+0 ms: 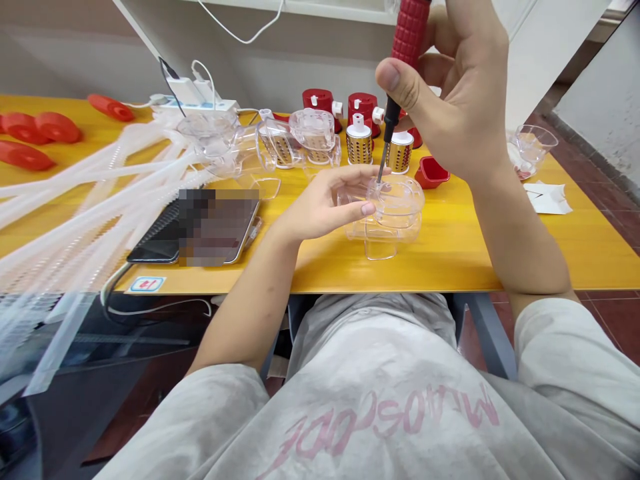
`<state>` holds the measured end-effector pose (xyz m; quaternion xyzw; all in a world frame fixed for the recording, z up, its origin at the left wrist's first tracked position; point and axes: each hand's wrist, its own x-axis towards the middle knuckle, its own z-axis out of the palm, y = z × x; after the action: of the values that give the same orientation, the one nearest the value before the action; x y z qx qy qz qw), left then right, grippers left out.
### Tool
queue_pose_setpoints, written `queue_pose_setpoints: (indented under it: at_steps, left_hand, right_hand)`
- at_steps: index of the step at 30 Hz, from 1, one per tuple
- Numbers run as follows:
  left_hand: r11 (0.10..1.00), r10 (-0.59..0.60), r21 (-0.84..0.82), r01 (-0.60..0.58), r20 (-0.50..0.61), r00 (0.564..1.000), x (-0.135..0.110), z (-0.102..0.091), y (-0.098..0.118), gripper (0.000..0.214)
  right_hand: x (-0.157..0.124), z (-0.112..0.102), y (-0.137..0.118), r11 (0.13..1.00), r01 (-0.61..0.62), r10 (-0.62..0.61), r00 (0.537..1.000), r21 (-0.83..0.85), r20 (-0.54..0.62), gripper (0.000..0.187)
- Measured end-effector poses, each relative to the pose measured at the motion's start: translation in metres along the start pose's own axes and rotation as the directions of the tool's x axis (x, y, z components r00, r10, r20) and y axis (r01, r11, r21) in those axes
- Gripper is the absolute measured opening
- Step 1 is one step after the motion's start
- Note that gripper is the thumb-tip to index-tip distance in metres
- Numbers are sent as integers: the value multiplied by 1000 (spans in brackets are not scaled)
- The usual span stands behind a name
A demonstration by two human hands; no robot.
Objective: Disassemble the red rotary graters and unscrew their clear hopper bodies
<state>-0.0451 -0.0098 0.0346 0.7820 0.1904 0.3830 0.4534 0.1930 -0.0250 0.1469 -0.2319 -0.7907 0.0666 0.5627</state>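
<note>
In the head view, my right hand grips a screwdriver with a red ribbed handle and a black collar. Its metal shaft slants down, and the tip meets a clear plastic housing on the table. My left hand is closed around the left side of that housing, thumb in front and fingers behind. The housing has a round top and a rectangular opening at its lower front. Whether a screw sits under the tip is too small to tell.
Behind stand red bases, perforated gold drums and more clear housings. A small red cup is right of my work. Left lie a phone, long translucent strips, red-orange parts and a power strip.
</note>
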Motion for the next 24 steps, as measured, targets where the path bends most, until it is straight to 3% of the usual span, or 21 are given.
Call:
queue_pose_setpoints:
  at_steps: [5,11,17,20,24]
  left_hand:
    - [1000,0,8,0,9,1000,-1,0,3,83]
    - [1000,3,28,-3,13,1000,0,-1,4,83]
    - [999,11,39,-11,17,1000,0,-1,3,83]
    - [999,19,43,-20,25,999,1,-2,3,82]
    - [998,23,60,-24,23,999,1,-2,2,84]
  right_hand:
    - [7,12,14,991,124,-120,990,54,-79,76]
    - [16,17,14,991,126,-128,991,-46,-37,77]
    - [35,-3,-4,944,64,-3,983,-324,185,61]
    - [40,-8,-15,943,-55,108,983,-329,145,46]
    - [38,-6,-18,978,-92,107,991,-186,74,27]
